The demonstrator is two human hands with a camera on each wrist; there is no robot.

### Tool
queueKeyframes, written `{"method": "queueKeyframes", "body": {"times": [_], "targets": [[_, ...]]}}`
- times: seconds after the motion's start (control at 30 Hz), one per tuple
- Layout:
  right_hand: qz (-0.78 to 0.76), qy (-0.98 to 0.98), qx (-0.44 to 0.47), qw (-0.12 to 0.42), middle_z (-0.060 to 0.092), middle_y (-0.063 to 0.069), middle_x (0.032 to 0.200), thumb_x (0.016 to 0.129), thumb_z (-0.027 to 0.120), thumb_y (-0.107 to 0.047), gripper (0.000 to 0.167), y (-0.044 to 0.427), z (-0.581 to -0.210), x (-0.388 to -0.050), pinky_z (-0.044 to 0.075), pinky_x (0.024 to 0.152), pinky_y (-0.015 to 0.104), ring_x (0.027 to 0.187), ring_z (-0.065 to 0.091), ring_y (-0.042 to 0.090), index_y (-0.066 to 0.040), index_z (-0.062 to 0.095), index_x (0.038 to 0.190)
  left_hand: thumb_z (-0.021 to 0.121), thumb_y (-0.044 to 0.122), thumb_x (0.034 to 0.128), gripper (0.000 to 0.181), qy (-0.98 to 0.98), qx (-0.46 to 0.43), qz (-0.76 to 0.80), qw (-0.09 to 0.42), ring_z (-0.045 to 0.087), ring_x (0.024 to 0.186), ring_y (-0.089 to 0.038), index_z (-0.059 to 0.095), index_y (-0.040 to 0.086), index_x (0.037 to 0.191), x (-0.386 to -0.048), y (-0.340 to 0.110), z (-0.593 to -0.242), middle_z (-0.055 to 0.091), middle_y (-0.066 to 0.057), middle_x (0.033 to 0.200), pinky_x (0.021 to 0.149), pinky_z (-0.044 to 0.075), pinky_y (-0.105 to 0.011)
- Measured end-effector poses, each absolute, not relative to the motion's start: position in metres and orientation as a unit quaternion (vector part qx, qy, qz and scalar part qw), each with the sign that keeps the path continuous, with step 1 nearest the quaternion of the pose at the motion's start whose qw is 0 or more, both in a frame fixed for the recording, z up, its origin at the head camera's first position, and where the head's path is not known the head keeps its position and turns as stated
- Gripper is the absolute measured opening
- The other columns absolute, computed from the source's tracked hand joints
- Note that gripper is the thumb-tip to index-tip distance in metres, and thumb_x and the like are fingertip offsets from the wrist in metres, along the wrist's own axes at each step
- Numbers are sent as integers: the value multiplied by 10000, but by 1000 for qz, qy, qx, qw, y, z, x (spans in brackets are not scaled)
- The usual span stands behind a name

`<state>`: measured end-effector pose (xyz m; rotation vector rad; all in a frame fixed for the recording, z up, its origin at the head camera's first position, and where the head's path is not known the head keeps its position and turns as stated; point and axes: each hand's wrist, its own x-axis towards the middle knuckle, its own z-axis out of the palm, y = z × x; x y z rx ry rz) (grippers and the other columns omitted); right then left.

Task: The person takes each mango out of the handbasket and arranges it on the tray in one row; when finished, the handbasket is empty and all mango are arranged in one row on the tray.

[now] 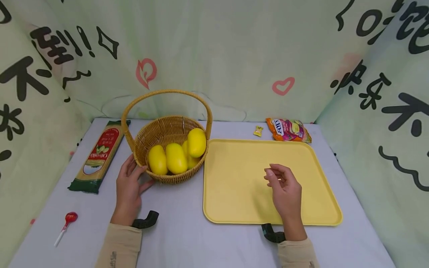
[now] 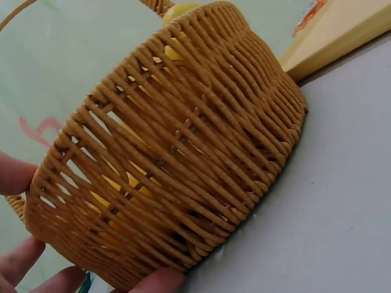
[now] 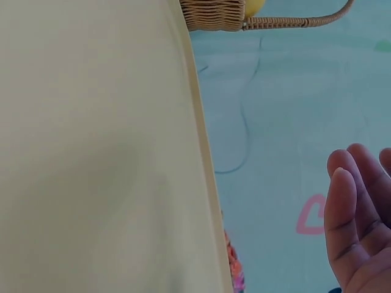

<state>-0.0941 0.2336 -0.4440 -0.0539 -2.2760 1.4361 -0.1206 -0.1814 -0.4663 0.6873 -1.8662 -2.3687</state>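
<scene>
A wicker basket (image 1: 174, 178) with a tall arched handle stands on the cloth, with several smooth yellow oval fruits (image 1: 176, 159), lemon-like, inside it. My left hand (image 1: 129, 191) holds the basket's near-left side. In the left wrist view its fingers (image 2: 27, 259) touch the woven wall and rim. Above the right part of a yellow tray (image 1: 234, 182) is my right hand (image 1: 285, 190), its fingers loosely bent and nothing in them. The right wrist view shows those fingers (image 3: 342, 207) apart from the tray and the basket.
Left of the basket lies a green-ended noodle-like packet (image 1: 102, 152), with a red lollipop (image 1: 69, 219) nearer the front. Behind the tray are a small yellow wrapped candy (image 1: 258, 131) and a colourful Fox's candy bag (image 1: 289, 130). Printed curtains (image 1: 214, 56) enclose the table.
</scene>
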Motion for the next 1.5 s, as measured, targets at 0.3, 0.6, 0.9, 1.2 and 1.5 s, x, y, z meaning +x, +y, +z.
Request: {"method": "queueKeyframes", "body": {"times": [0.3, 0.6, 0.9, 1.2, 1.5], "targets": [[515, -844, -47, 143, 694, 53, 1323, 1020, 709, -267, 427, 235, -439, -94, 543, 847, 73, 1127, 637, 77, -70, 621, 1388, 558, 108, 1051, 735, -592, 196, -781, 15, 412, 1533, -246, 268, 391, 1664, -120, -185, -466, 278, 39, 1751, 984, 580, -546], [531, -846, -1, 49, 571, 64, 1521, 947, 806, -282, 629, 233, -436, -94, 548, 912, 101, 1354, 601, 248, -171, 536, 1504, 553, 84, 1041, 737, -591, 203, -781, 26, 404, 1541, -265, 291, 389, 1658, -120, -184, -469, 286, 32, 1749, 974, 582, -549], [536, -841, 59, 34, 551, 32, 1558, 900, 855, -240, 700, 217, -421, -107, 598, 931, 182, 1398, 579, 290, -185, 535, 1521, 568, 79, 1031, 738, -589, 213, -779, 31, 410, 1537, -261, 318, 401, 1646, -121, -183, -469, 303, 50, 1742, 940, 601, -521], [510, -853, 109, 29, 531, 36, 1576, 853, 894, -256, 746, 182, -392, -135, 638, 953, 496, 1403, 576, 335, -202, 557, 1517, 566, 75, 1033, 735, -587, 209, -782, 33, 413, 1532, -260, 321, 397, 1647, -122, -184, -467, 309, 44, 1740, 936, 602, -524], [485, -863, 145, 16, 553, 36, 1559, 851, 889, -278, 721, 148, -378, -159, 638, 958, 504, 1397, 576, 344, -200, 582, 1499, 564, 82, 1030, 734, -592, 214, -776, 34, 430, 1518, -257, 323, 399, 1646, -123, -182, -469, 318, 43, 1737, 925, 621, -500]]}}
